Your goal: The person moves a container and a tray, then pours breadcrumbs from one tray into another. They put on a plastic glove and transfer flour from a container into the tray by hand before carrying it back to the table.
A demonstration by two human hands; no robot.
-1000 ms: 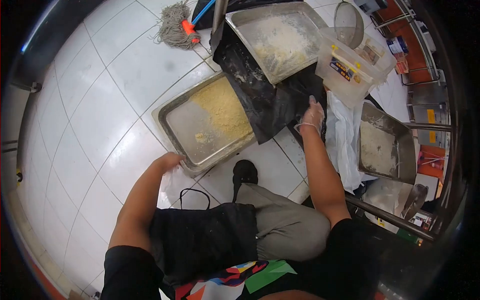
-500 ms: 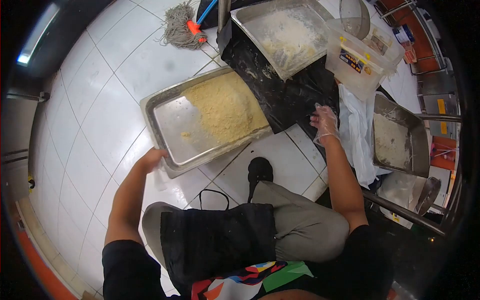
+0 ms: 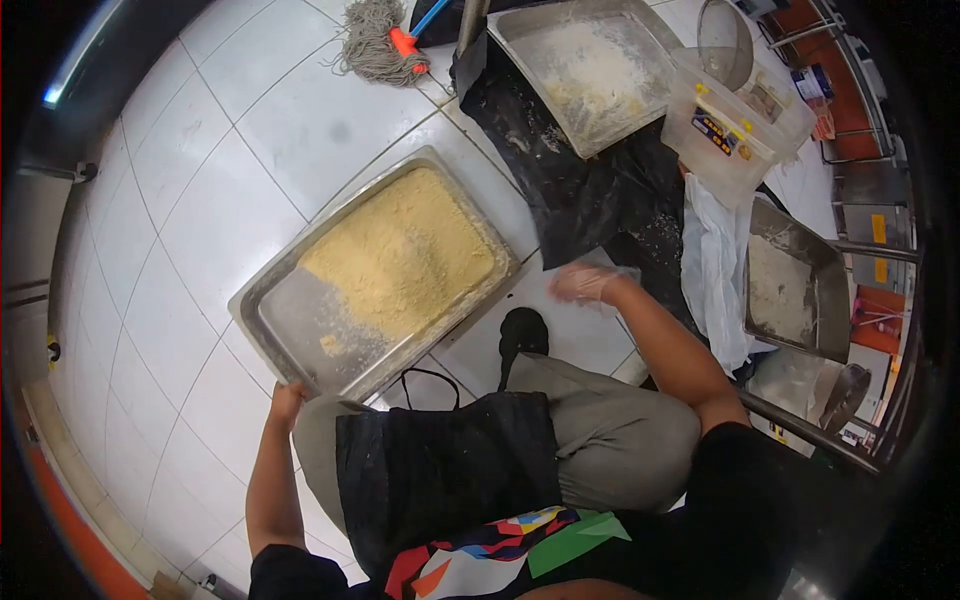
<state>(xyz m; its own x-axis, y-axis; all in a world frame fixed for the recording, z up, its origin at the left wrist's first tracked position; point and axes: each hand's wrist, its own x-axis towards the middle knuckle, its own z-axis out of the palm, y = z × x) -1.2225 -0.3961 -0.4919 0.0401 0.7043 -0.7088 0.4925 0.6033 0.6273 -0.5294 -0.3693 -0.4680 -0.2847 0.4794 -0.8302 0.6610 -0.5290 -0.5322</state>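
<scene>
A rectangular metal pan (image 3: 285, 330) rests on the tiled floor, with a heap of pale yellow crumbly powder (image 3: 400, 255) filling its far and right part. My left hand (image 3: 288, 398) is closed on the rim at the pan's near left corner; some of its fingers are hidden. To the right of the pan, my right hand (image 3: 585, 285) wears a clear plastic glove. It hovers apart from the rim, slightly blurred, its fingers stretched toward the pan and nothing visible in them.
Black plastic sheeting (image 3: 570, 215) lies beyond my right hand, under a flour-dusted tray (image 3: 540, 85). To the right are a clear plastic tub (image 3: 715, 150), a white plastic bag (image 3: 712, 290) and a deep floury pan (image 3: 835, 290). A mop (image 3: 375, 45) lies at the back.
The pan has shifted left and nearer me, turned and come away from the black sheeting, with my left hand at its corner. My right hand has moved left, off the sheeting toward the pan.
</scene>
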